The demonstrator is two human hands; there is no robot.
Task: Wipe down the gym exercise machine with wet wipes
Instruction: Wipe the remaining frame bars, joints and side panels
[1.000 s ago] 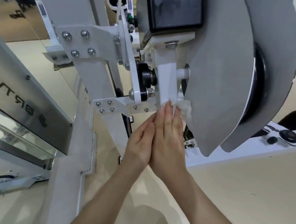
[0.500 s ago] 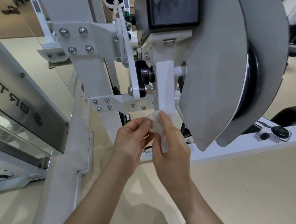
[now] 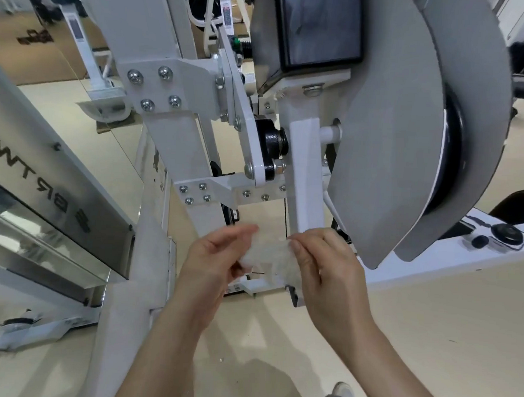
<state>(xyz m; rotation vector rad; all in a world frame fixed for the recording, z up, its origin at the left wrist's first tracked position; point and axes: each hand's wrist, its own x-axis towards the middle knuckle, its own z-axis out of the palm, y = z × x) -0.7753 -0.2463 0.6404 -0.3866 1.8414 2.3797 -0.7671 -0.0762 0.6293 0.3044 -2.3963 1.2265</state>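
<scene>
Head view: left hand (image 3: 212, 256) and right hand (image 3: 321, 268) are pinching the wipe (image 3: 270, 256), stretching it below the post (image 3: 306, 176); most wiping seemingly remaining.

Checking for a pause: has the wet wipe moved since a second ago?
Yes, down. The wet wipe was level with the bolted bracket on the white post; now it is below it, between left hand and right hand.

Your left hand (image 3: 212, 262) and right hand (image 3: 327, 268) hold the wipe (image 3: 270, 255) between them, just below the machine's post (image 3: 304, 170). The guard (image 3: 388, 144) stands right of the post, the bracket (image 3: 169, 87) left, and the screen (image 3: 321, 25) above.
</scene>
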